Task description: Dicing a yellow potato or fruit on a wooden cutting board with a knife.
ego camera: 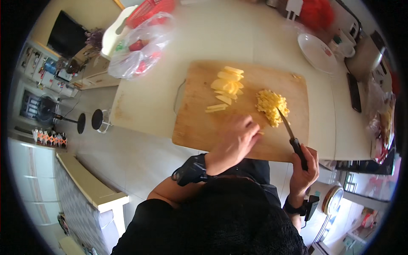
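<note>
My right hand (pixel 305 169) grips the black handle of a kitchen knife (pixel 287 124), whose blade tip touches a heap of finely chopped yellow pieces (pixel 272 105) on the wooden cutting board (pixel 197 124). Blurred, my left hand (pixel 239 137) hovers over the board's near part with its fingers curled. By its fingertips is a small yellow bit (pixel 260 133); whether the fingers hold anything is not clear. Thin yellow slices (pixel 228 81) lie overlapping on the board's left half, and a few narrow strips (pixel 216 108) lie just nearer to me.
The board lies on a pale table (pixel 143 105). A plastic bag with red items (pixel 140 54) and a red basket (pixel 149 12) are at the far left. At the right are a white plate (pixel 317 52), a metal kettle (pixel 365 55) and a black phone (pixel 353 92).
</note>
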Demonstrator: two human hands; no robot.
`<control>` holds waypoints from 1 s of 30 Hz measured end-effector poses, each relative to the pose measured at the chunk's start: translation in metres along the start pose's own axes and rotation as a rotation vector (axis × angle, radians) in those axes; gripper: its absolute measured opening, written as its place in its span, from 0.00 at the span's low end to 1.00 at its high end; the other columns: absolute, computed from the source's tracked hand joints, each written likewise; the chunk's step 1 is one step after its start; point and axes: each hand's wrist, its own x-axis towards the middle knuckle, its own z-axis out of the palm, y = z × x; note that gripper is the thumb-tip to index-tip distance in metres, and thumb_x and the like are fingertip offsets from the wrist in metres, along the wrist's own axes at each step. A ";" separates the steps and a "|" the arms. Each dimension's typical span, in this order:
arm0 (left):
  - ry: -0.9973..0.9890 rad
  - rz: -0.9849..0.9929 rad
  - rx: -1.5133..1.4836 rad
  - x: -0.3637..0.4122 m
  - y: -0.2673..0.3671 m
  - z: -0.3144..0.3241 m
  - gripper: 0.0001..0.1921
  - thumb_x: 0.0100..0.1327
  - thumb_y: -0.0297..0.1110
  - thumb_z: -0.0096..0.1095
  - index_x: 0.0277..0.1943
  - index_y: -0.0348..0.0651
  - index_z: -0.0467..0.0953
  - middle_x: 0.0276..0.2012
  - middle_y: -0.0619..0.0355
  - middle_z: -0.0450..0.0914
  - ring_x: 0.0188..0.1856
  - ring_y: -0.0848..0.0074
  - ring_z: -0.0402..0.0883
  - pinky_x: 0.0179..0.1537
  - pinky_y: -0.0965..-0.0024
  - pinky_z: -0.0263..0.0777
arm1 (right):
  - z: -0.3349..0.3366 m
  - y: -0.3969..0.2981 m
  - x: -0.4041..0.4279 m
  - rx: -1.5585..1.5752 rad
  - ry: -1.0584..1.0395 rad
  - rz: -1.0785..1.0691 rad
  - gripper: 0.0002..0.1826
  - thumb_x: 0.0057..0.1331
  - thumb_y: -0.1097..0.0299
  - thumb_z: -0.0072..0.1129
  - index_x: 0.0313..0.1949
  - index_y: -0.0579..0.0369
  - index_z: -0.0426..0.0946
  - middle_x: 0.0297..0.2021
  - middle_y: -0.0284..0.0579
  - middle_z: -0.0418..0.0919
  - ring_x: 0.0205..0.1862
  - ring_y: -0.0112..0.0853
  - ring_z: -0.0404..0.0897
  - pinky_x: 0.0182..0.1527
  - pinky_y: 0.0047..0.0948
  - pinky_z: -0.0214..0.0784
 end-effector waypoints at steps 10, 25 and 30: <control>0.039 -0.052 -0.031 -0.015 -0.013 -0.012 0.10 0.50 0.26 0.73 0.34 0.44 0.77 0.34 0.57 0.74 0.38 0.62 0.75 0.40 0.60 0.69 | -0.005 -0.023 -0.026 -0.119 -0.056 -0.088 0.21 0.46 0.81 0.73 0.43 0.55 0.83 0.34 0.45 0.80 0.31 0.36 0.81 0.32 0.31 0.74; 0.087 -0.001 -0.089 -0.017 -0.016 -0.003 0.10 0.49 0.24 0.74 0.32 0.44 0.77 0.30 0.60 0.74 0.34 0.66 0.75 0.40 0.63 0.65 | -0.010 -0.034 -0.026 -0.210 -0.140 -0.151 0.20 0.49 0.78 0.73 0.44 0.55 0.83 0.36 0.43 0.79 0.32 0.37 0.81 0.32 0.31 0.74; 0.095 0.004 -0.073 -0.016 -0.015 -0.005 0.10 0.49 0.24 0.74 0.31 0.45 0.77 0.29 0.61 0.74 0.34 0.67 0.75 0.40 0.63 0.65 | -0.007 -0.037 -0.028 -0.219 -0.145 -0.122 0.19 0.49 0.78 0.73 0.43 0.55 0.83 0.36 0.43 0.79 0.31 0.37 0.81 0.32 0.31 0.74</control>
